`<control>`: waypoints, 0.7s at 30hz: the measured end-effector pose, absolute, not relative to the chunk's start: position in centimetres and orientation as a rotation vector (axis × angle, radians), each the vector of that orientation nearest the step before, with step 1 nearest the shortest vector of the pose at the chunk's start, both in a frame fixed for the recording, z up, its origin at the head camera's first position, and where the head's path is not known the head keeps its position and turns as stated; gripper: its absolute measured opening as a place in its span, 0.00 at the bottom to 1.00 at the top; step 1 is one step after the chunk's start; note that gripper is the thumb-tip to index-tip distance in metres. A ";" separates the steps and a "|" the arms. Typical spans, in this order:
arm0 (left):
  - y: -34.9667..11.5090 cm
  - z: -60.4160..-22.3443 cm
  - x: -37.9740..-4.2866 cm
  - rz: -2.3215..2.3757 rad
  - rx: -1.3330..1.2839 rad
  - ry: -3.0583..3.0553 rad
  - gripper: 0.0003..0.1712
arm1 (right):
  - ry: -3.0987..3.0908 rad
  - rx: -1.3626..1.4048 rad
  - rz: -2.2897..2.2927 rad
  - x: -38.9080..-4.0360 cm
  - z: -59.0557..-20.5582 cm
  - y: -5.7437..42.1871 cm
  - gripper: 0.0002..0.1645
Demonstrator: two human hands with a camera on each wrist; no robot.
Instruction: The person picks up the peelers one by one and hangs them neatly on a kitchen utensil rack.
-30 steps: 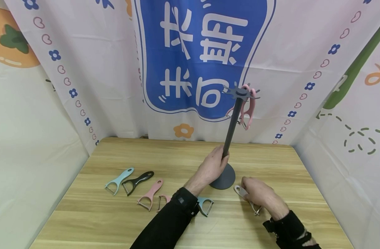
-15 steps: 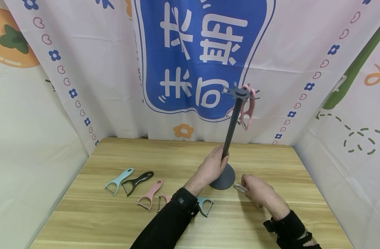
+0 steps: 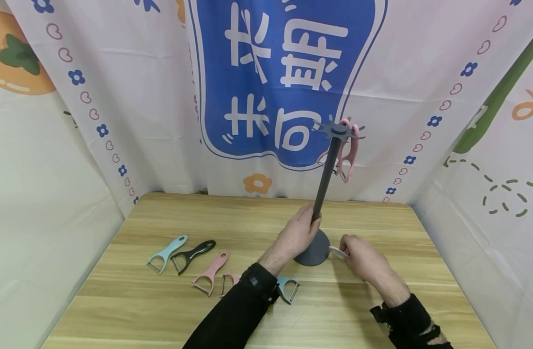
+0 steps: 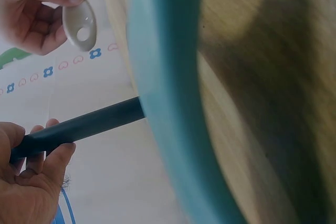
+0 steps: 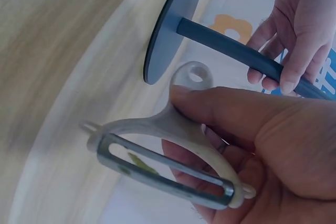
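Observation:
My left hand [image 3: 296,233] grips the dark grey pole of a hook stand [image 3: 326,179] low down, above its round base [image 3: 315,250]. From the hooked top hang pink peelers [image 3: 352,154]. Right of the base, my right hand [image 3: 368,261] holds a whitish-grey peeler [image 5: 165,121]. In the right wrist view the thumb presses its handle just below the hanging hole, and its metal blade faces the camera with a green scrap in the slot. The left wrist view shows the peeler's handle end [image 4: 80,27] sticking out past the right fingers.
Left on the wooden table [image 3: 162,310] lie a light blue peeler [image 3: 166,253], a black peeler [image 3: 194,253] and a pink peeler [image 3: 211,272]. Another pink peeler [image 3: 233,278] and a blue peeler [image 3: 286,287] are partly hidden by my left sleeve. A curtain [image 3: 162,121] hangs behind.
My right hand has picked the whitish-grey peeler up off the table and moved slightly away from me, its handle end now beside the stand's base. The left hand stays on the pole.

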State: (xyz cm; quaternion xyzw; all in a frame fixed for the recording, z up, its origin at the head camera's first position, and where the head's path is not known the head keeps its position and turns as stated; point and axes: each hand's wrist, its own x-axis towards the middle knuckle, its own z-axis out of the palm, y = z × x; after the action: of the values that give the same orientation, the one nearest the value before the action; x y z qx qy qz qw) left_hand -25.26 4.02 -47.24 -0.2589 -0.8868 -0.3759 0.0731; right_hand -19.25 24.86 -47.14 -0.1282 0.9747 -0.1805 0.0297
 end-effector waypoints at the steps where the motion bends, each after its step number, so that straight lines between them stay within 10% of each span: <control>1: 4.0 -47.2 -25.3 -1.132 -0.778 -2.663 0.09 | 3.019 -0.410 -0.557 -19.3 -47.1 24.9 0.10; 21: 4.1 -47.2 -25.3 -1.134 -0.772 -2.672 0.08 | 3.246 -0.436 -0.675 -19.8 -45.4 24.9 0.10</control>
State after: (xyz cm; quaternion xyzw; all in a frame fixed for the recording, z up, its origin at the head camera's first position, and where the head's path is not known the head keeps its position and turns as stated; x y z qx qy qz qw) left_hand -25.31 4.05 -47.18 -0.2564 -0.8875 -0.3766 0.0692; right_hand -19.84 24.87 -45.43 -0.1296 0.9658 -0.2008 -0.1010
